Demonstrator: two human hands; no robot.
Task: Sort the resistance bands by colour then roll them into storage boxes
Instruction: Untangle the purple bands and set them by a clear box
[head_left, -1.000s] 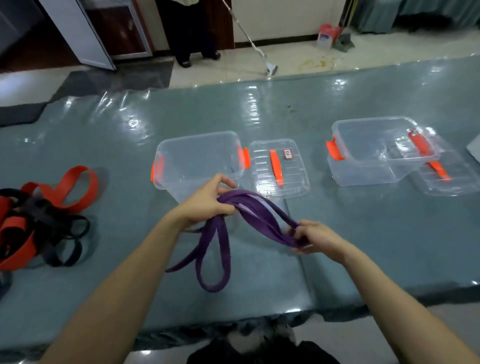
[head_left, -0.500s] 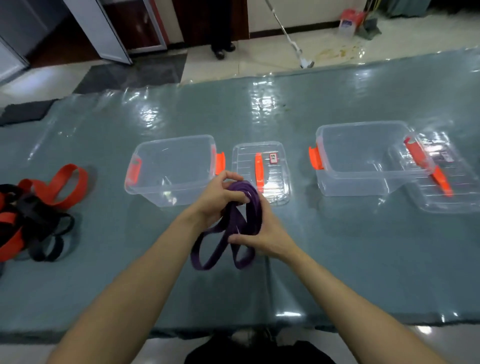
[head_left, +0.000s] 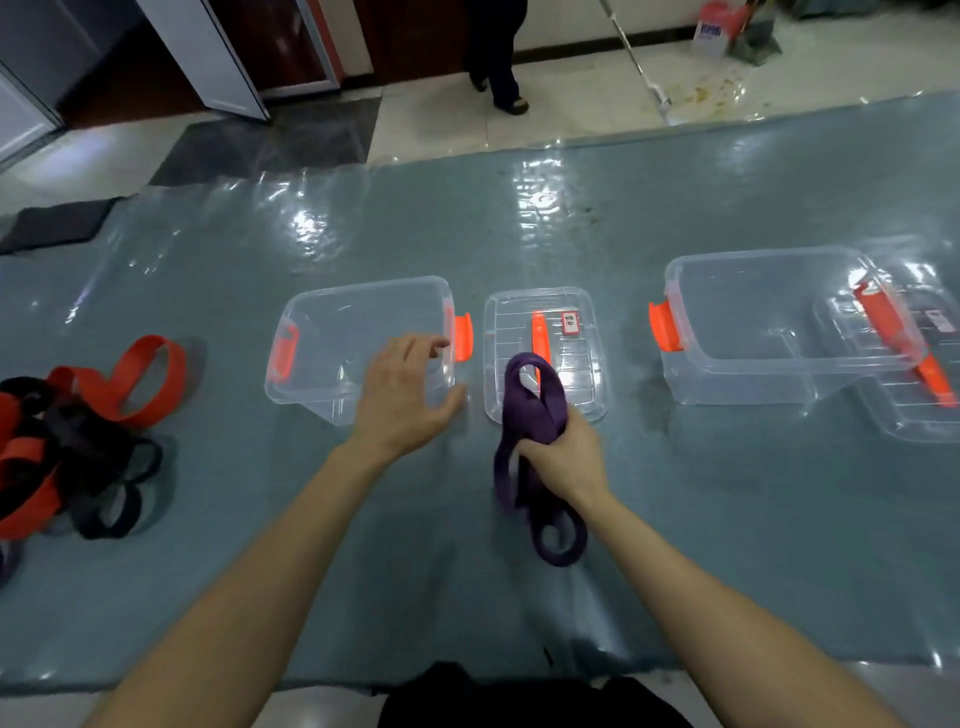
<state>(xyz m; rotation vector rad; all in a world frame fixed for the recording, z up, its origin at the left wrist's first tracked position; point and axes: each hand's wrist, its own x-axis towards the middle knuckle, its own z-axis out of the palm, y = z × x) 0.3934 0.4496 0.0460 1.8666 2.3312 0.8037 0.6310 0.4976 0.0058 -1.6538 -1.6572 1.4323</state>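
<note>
Gripping the purple resistance band (head_left: 522, 415), the person's right hand (head_left: 561, 457) is closed tight around the middle of it. The band is folded into a bunch. One loop sticks up above the fist and more loops hang down under it to the table (head_left: 727, 519). The top loop shows in front of a clear lid (head_left: 584, 387) that lies flat and has an orange handle (head_left: 539, 332). The left hand (head_left: 405, 400) holds nothing. Its fingers are spread apart and it is at the near right corner of the left storage box (head_left: 371, 284). It may be touching the box wall, but that is hard to see. This box is clear with orange clips, it is open, and nothing is in it. It stands just beside the flat lid. The right storage box (head_left: 727, 260) stands well apart, farther right, also open with nothing inside. Its own lid (head_left: 909, 421) lies at its right side, partly tucked against it. Far to the left, a pile of red and black bands (head_left: 78, 441) lies in a tangle on the table. The table has a blue-green cover with shiny plastic on top. Behind the table, a person's legs (head_left: 498, 62) stand on the floor near a mop (head_left: 641, 73).
</note>
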